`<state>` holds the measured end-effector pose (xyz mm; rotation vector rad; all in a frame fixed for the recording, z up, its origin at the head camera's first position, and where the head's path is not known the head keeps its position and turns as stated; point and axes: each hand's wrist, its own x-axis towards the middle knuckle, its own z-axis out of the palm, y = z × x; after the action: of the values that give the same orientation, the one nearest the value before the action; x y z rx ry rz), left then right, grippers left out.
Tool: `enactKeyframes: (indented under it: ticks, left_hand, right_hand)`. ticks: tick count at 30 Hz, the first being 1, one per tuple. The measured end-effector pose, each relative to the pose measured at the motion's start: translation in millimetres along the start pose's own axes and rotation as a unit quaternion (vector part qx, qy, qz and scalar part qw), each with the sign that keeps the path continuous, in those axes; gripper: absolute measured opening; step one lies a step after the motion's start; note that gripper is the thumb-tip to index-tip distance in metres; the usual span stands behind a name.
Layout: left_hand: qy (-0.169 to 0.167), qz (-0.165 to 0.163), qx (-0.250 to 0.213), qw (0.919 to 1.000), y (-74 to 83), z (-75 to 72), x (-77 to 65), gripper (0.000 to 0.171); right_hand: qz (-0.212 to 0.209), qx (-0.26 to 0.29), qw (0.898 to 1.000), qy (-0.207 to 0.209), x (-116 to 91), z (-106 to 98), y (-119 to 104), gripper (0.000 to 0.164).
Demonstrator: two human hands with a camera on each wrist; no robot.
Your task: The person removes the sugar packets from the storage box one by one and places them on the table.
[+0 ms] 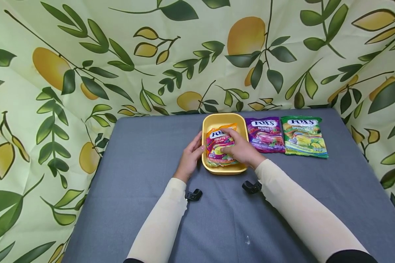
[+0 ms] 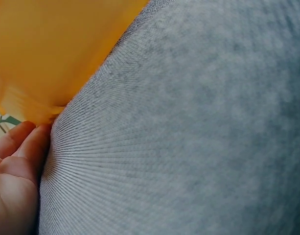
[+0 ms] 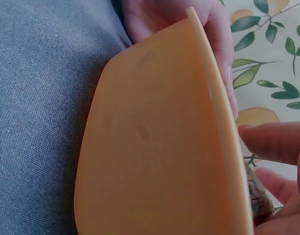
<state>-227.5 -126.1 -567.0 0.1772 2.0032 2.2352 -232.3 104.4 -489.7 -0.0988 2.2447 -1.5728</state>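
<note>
A yellow rectangular tub stands on the cloth-covered table. Inside it lies an orange and pink bag of Fox's Fruits candy, face up. My right hand reaches over the tub's right rim and grips the bag, thumb and fingers spread across it. In the right wrist view the fingertips show just past the tub's rim, beside part of the bag. Against the tub's left wall rests my left hand, fingers fairly straight and thumb at the rim. The left wrist view shows its fingers at the tub's side.
Right of the tub lie a purple Fox's Berries bag and a green Fox's Spring Tea bag, side by side. A grey-blue cloth covers the table. Behind it hangs a leaf-and-fruit patterned curtain.
</note>
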Motion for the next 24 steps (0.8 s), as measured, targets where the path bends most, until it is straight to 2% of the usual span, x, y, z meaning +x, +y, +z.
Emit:
enactKeyframes:
  ticks: [4,13,24]
  left_hand:
    - [0.004,-0.004,0.001,1.0,0.9,0.7,-0.4,0.059]
    - [0.0,0.0,-0.018,0.9998,0.9,0.5,0.4,0.06]
    - [0.002,-0.004,-0.005,1.0,1.9,0.6,-0.5,0.059]
  right_hand:
    - [-0.007,-0.009,1.0,0.0,-0.3,0.2,1.7,0.077]
    - [-0.009,0.014,1.0,0.024,-1.5,0.5,4.7,0.076]
    - [-0.01,0.041,0.999,0.034,-2.3,-0.1,5.0,0.077]
